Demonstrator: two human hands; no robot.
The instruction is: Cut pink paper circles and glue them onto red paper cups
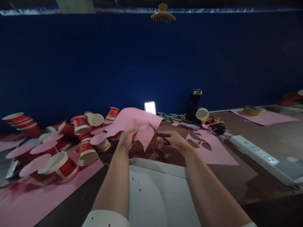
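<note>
My left hand grips the lower edge of a sheet of pink paper, which curves up and away over the table. A rounded outline is faintly visible on the part of the sheet right of that hand. My right hand is closed around the black handles of a pair of scissors. The blades point up and left, against the right side of the pink paper. Small scraps lie on the brown table below.
Several red paper cups, some with pink discs, crowd the left. On the right are cut pink paper, a power strip, a black flask, a purple tube and a tape roll. A blue wall stands behind.
</note>
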